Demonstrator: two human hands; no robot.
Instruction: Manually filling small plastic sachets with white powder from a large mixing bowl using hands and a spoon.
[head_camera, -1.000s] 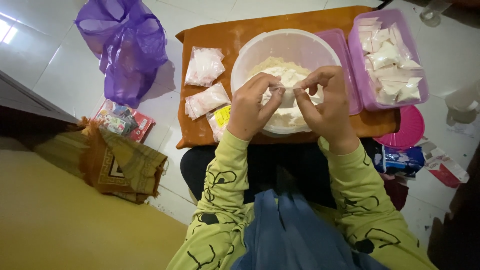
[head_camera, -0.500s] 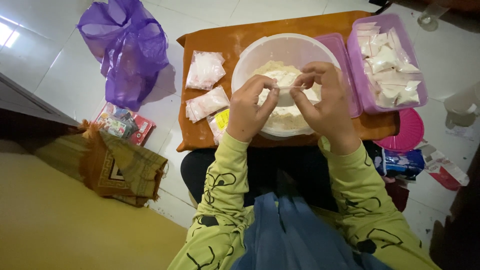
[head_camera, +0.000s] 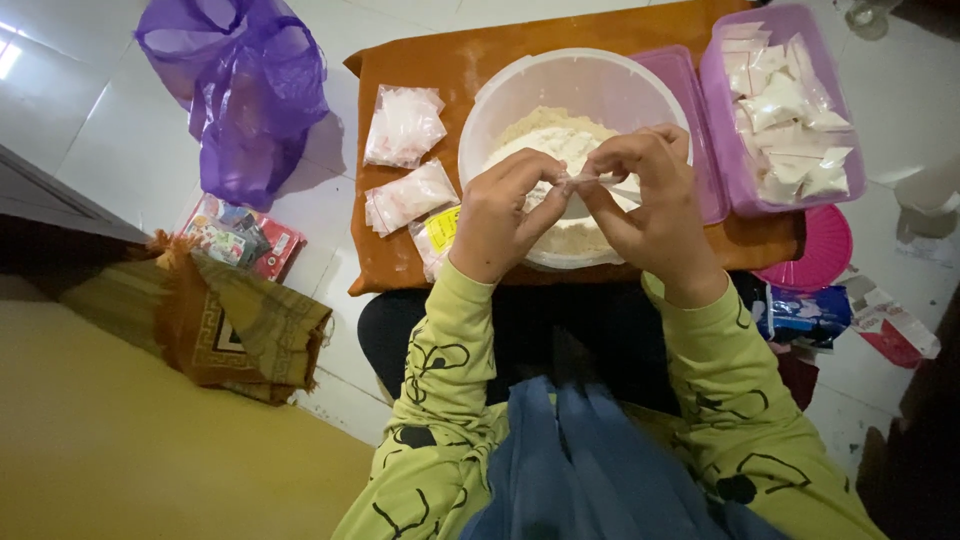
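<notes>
L hand (head_camera: 497, 213) + R hand (head_camera: 655, 208): fingers pinched shut on small clear plastic pouch (head_camera: 592, 183) | pouch held above flour bowl (head_camera: 500, 105) | bowl on brown desk (head_camera: 420, 60) | filled pouches in purple tub (head_camera: 842, 120) at R.

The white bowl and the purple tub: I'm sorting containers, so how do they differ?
The white bowl is round and translucent; the purple tub is rectangular and coloured. The bowl holds loose pale powder, the tub small filled packets. Both hands work over the bowl, none over the tub. Both sit open on the brown board.
</notes>
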